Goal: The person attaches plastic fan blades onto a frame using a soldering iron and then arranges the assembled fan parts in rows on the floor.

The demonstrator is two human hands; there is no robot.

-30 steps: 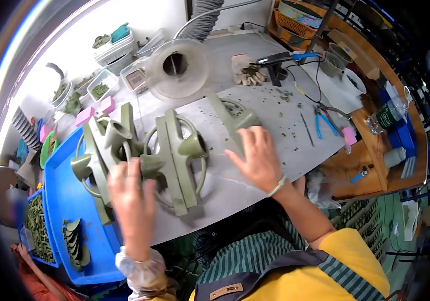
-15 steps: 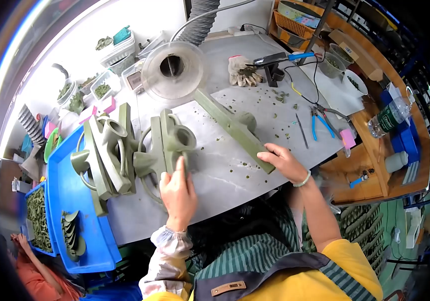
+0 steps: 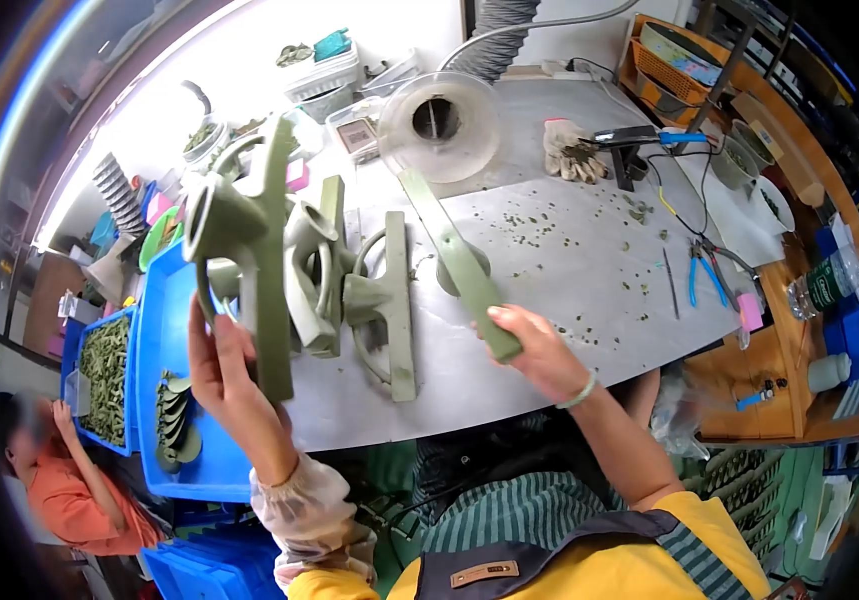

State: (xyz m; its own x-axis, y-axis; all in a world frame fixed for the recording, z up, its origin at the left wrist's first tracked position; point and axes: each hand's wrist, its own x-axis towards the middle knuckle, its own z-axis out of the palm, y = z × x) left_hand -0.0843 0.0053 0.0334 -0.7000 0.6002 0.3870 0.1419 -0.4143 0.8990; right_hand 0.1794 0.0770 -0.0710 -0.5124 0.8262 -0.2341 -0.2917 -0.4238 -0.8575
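My left hand (image 3: 234,385) is closed around the loop side of a green moulded bar with a funnel-shaped cup (image 3: 273,250), held upright above the table's left side. In my right hand (image 3: 541,350) is the near end of another green bar (image 3: 461,268), pinched between thumb and fingers; it slants away, a rounded stub half hidden under it. Between the hands, a green bar with a cup and thin curved loop (image 3: 398,310) rests on the table. Left of it stand more such bars (image 3: 313,262), partly hidden by the held one.
A blue tray (image 3: 164,320) lies at left, near a bin of green pieces (image 3: 104,385) and a person in orange (image 3: 84,495). Farther back are a clear round hood (image 3: 479,140) and a stained glove (image 3: 574,152). Blue pliers (image 3: 694,275) and green crumbs lie at right.
My left hand has lifted a cupped bar from the row and carried it left. My right hand still grips the other bar. The camera view has shifted left.
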